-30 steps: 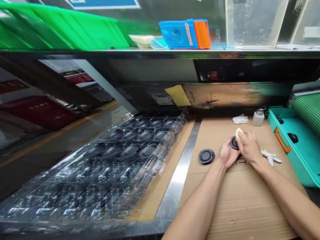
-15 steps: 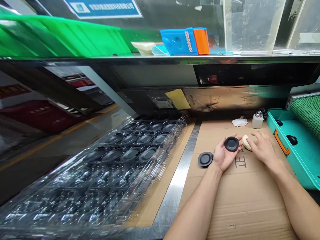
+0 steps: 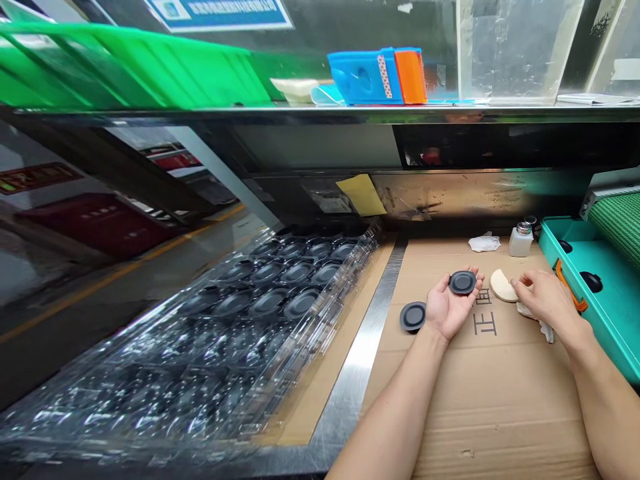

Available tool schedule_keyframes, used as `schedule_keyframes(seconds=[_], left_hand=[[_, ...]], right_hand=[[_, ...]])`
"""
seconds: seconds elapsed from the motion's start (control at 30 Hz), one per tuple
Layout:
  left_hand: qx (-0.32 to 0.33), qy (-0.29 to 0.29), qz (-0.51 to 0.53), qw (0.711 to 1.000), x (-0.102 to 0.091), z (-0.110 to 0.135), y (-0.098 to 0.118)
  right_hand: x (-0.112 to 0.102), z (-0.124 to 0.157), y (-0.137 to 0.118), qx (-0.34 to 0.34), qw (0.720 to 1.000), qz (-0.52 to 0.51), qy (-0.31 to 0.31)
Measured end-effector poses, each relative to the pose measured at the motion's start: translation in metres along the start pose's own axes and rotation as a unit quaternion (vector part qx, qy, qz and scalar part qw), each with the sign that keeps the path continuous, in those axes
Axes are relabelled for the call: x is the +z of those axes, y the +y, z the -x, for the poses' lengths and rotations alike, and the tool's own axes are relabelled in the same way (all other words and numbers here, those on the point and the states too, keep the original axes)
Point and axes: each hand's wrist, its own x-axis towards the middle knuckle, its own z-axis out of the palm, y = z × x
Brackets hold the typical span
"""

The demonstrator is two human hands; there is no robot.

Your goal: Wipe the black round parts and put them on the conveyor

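Note:
A black round lid-like piece (image 3: 463, 283) with a raised ring rests on the upturned palm of my left hand (image 3: 449, 308), held at its edge by the curled fingers. Beside that wrist, a similar black round piece (image 3: 413, 317) lies on the cardboard. My right hand (image 3: 546, 298) has its thumb and fingers drawn together at the edge of a cream round pad (image 3: 501, 285). Whether they grip anything is hidden. Crumpled white tissue (image 3: 543, 327) shows beneath this hand, on the cardboard.
Clear plastic trays (image 3: 240, 347) with black round pieces fill the left side. At the back right stand a white bottle (image 3: 521, 240) and crumpled paper (image 3: 485, 243). A teal bin (image 3: 613, 320) with an orange handle borders the right side. A metal shelf (image 3: 350, 116) crosses above.
My right hand has moved right and slightly down off the cream pad, which now shows more fully. White tissue has come into sight under that hand. My left hand still holds the black piece, now tilted flatter.

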Motion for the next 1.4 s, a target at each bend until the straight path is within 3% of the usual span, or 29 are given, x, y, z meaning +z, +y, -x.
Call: schedule_keyframes(seconds=[0.2,0.3,0.4,0.57,0.77,0.87,0.97,1.07,1.2,1.3,1.4], left_hand=[[0.009,0.014,-0.004,1.000,0.001,0.000,0.000],[0.015,0.006,-0.035,0.999,-0.002,-0.001,0.000],[0.019,0.008,-0.081,0.997,-0.007,-0.004,-0.002],[0.004,0.041,-0.174,0.984,-0.015,-0.013,-0.021],[-0.076,-0.031,-0.197,0.977,-0.014,-0.014,-0.054],[-0.084,-0.021,-0.189,0.978,-0.012,-0.012,-0.053],[-0.084,-0.010,-0.171,0.982,-0.010,-0.010,-0.045],[-0.088,-0.004,-0.162,0.983,-0.008,-0.009,-0.041],[-0.093,0.005,-0.145,0.985,-0.006,-0.008,-0.040],[-0.086,0.004,-0.120,0.989,-0.006,-0.009,-0.037],[-0.079,0.000,-0.083,0.993,-0.005,-0.011,-0.031]], right_hand=[[-0.013,0.004,0.020,0.026,0.982,0.077,-0.169],[-0.008,0.004,0.024,0.000,0.978,0.078,-0.194],[-0.012,0.005,0.022,-0.056,0.978,0.011,-0.199],[-0.025,0.006,0.017,-0.091,0.978,-0.142,-0.120],[0.000,-0.003,0.017,-0.100,0.966,-0.237,-0.021],[0.001,-0.021,0.019,-0.050,0.975,-0.200,0.079],[-0.018,-0.056,0.021,0.002,0.982,-0.070,0.177],[-0.041,-0.098,0.022,0.001,0.987,0.043,0.155],[-0.055,-0.136,0.021,-0.050,0.989,0.135,0.036],[-0.060,-0.148,0.021,-0.066,0.985,0.158,-0.004],[-0.068,-0.140,0.015,-0.060,0.988,0.140,0.027]])
